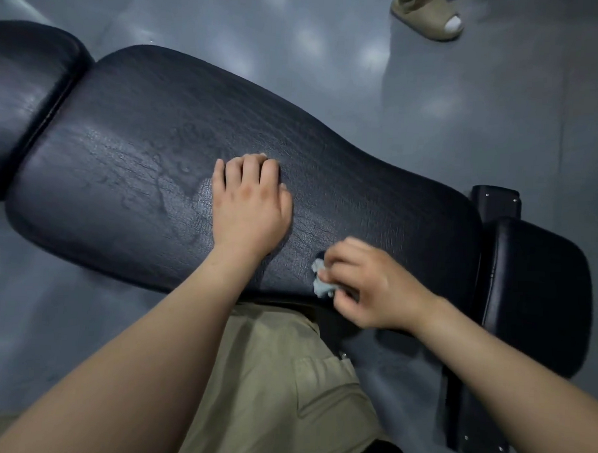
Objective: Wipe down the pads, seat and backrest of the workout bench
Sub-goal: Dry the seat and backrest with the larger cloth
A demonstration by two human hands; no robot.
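Though crumpled, tissue between right fingers

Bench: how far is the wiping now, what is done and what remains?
Partly done. Wet streaks on the long pad, left of the left hand, suggest that part was wiped. In hand: the right hand pinches a crumpled wipe at the pad's near edge. Left: the pad's right part, the left pad and the right pad show no clear wet marks.

- The cloth is mostly hidden under fingers of the right hand.
- The left pad is cut off by the left edge.
- The sandalled foot is cut off at the far edge.
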